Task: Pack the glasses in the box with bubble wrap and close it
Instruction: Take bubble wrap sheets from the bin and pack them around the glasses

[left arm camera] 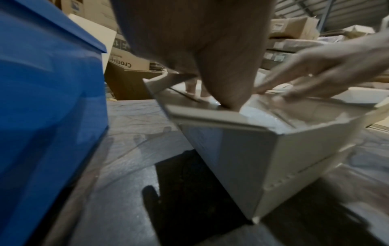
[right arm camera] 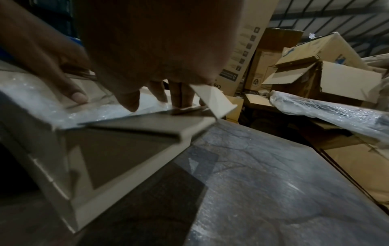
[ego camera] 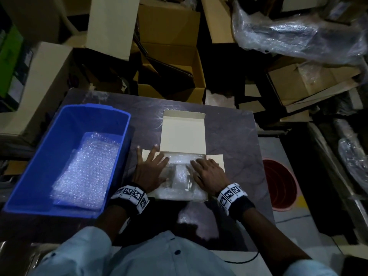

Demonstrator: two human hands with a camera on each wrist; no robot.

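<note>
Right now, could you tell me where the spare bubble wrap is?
In the head view, the spare bubble wrap lies inside the blue bin on the table's left, beside the open box.

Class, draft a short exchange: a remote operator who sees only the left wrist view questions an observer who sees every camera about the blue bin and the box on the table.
Operator: I see only the outer wall of the blue bin. Is anything inside?
Observer: Yes. Sheets of bubble wrap lie on its bottom.
Operator: The box is close to me. Is its lid shut?
Observer: No. The lid is open, folded back on the far side.
</note>
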